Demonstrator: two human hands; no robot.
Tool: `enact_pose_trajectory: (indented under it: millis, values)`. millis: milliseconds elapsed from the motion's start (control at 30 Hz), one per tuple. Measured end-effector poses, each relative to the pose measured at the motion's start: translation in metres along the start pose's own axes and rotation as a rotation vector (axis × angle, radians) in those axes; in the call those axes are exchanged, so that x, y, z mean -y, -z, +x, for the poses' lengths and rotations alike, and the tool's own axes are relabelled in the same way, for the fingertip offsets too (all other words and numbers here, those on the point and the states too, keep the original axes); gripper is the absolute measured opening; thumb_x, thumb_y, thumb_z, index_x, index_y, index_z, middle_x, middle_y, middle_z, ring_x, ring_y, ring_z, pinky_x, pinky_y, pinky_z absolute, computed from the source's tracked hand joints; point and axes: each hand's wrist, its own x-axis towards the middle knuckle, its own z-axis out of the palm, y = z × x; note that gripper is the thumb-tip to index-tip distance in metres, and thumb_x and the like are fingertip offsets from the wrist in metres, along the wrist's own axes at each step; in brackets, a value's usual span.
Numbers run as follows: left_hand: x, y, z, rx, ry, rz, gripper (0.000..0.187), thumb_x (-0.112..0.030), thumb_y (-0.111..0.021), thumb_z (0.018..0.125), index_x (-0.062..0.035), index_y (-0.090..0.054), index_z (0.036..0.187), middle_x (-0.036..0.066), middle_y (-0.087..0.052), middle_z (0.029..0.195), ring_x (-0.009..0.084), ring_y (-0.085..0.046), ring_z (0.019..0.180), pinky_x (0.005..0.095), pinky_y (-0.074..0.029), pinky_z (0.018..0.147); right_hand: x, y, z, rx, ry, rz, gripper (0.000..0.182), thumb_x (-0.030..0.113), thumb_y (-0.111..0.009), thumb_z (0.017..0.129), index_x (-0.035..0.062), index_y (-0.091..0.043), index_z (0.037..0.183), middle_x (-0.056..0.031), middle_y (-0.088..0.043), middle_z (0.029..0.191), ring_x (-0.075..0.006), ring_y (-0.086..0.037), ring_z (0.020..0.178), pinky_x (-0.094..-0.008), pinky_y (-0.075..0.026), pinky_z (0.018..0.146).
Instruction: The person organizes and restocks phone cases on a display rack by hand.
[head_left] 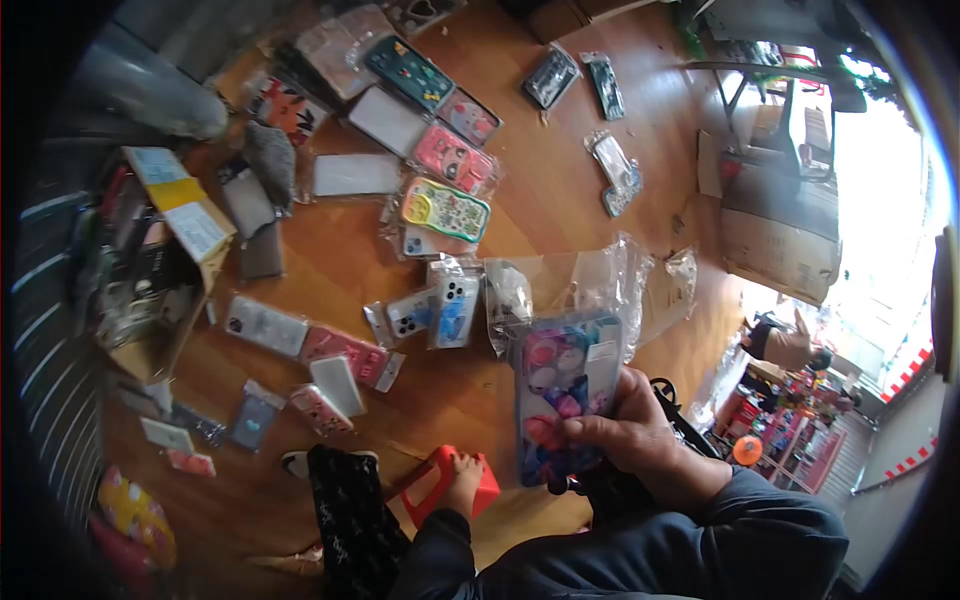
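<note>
My right hand (635, 425) is closed around a phone case (565, 390) with a pink, purple and blue marbled pattern, thumb across its front. A small white label sits near the case's upper right corner, and clear plastic packaging (560, 285) shows just beyond it. Lower down, my left hand (464, 483) grips a red plastic stool (428, 487) by its upper side. Past the case, bagged phone cases lie on the wooden floor, among them a blue one (457, 308) with camera holes and a green-edged floral one (446, 210).
An open cardboard box (180, 225) full of packages stands at the left. More packaged cases (375, 120) are spread over the floor (540, 190). A large carton (780, 220) stands at the right by a bright doorway. A black-clad leg (350, 510) is beside the stool.
</note>
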Motion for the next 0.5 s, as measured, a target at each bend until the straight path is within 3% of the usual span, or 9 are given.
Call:
enact_pose_trajectory:
  millis: [233,300,500]
  values:
    - [0.009,-0.022,0.013,0.011,-0.054,-0.024,0.059,-0.023,-0.067,0.067,-0.0129,-0.042,0.119,0.007,-0.047,0.118,0.0241,-0.042,0.112,0.0484,-0.033,0.091,0.011,0.001,0.005,0.008,-0.143,0.1,0.035,0.003,-0.064,0.075,-0.0026,-0.049,0.107,-0.0087,-0.06,0.095,-0.013,-0.058,0.085,-0.0286,-0.047,0.079]
    - [0.02,-0.018,0.01,0.027,-0.069,-0.01,0.058,-0.023,-0.066,0.067,-0.0126,-0.042,0.119,0.008,-0.047,0.118,0.0241,-0.042,0.112,0.0479,-0.033,0.091,0.01,0.003,0.005,0.033,0.002,-0.032,0.037,0.003,-0.064,0.075,-0.0028,-0.049,0.108,-0.008,-0.06,0.096,-0.0117,-0.055,0.088,-0.0278,-0.045,0.08]
    - [0.078,0.016,-0.001,0.042,-0.048,0.09,0.056,-0.024,-0.064,0.07,-0.0116,-0.041,0.12,0.009,-0.046,0.119,0.0241,-0.042,0.112,0.0463,-0.033,0.091,0.014,0.01,0.005,0.18,0.278,0.009,0.04,0.01,-0.066,0.075,-0.0016,-0.049,0.109,-0.0067,-0.061,0.096,-0.0108,-0.055,0.088,-0.0262,-0.044,0.079]
